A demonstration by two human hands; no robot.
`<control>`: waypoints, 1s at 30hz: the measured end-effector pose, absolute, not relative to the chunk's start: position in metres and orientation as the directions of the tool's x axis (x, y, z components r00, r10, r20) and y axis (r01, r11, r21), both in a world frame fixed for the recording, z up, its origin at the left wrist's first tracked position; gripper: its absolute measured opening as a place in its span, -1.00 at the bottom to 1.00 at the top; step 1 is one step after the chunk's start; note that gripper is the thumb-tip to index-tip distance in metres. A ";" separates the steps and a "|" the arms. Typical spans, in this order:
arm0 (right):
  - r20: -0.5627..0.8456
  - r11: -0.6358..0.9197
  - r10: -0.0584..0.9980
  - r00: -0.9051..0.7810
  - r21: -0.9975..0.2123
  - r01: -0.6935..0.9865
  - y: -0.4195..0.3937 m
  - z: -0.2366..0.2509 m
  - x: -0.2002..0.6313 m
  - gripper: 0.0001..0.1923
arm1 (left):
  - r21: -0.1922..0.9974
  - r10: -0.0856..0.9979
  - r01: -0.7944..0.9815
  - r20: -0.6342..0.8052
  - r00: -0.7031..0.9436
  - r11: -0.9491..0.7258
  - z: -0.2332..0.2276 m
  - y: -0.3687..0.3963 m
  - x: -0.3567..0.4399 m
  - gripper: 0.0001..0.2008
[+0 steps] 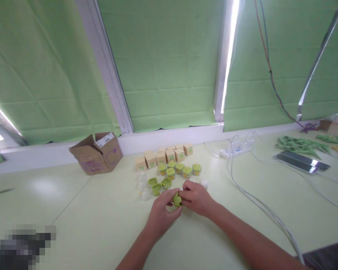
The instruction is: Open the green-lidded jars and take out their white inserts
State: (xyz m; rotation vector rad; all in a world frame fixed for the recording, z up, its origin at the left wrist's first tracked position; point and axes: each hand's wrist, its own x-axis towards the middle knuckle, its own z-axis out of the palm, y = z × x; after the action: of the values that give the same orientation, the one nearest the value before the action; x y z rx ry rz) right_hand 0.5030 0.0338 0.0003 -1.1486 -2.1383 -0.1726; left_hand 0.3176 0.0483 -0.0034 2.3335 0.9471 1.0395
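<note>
From the head camera, both hands meet low over the pale green surface [101,225]. The left hand [161,213] and the right hand [195,197] are curled together around a small green cap [177,200], fingers closed on it from either side, so only its rounded green face shows between them. It sits just above the surface, near the person's end of the cluster.

Just beyond the hands lie three loose green lids [159,184], with a few clear little jars [143,187] to their left, hard to make out. Behind those stands a row of green-lidded jars [179,169], and behind that a row of small tan boxes [165,155] close to the window ledge. An open cardboard carton [97,153] sits well off to the left. To the right, a white power strip [236,149] trails white cables [259,204] across the surface, passing near the right forearm. Farther right lie a dark flat device [301,162] and a heap of green pieces [301,145].
</note>
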 end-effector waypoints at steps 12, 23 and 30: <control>0.620 0.630 0.651 -0.438 -0.120 0.767 0.036 -0.003 0.502 -0.85 | 0.596 0.708 0.395 0.500 0.500 -0.699 -0.007 0.049 0.316 -0.49; 0.614 0.659 0.648 -0.451 -0.155 0.736 0.036 -0.001 0.502 -0.84 | 0.489 0.662 0.446 0.551 0.509 -0.750 -0.002 0.048 0.314 -0.52; 0.593 0.669 0.644 -0.484 -0.129 0.732 0.038 -0.001 0.504 -0.88 | 0.484 0.650 0.434 0.539 0.536 -0.760 0.000 0.047 0.315 -0.52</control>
State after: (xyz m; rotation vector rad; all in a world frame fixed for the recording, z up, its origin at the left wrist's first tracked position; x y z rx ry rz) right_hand 0.5037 0.0381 -0.0014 -1.0569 -2.2646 -0.1860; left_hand 0.3145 0.0470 -0.0002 2.4854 0.9023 1.0511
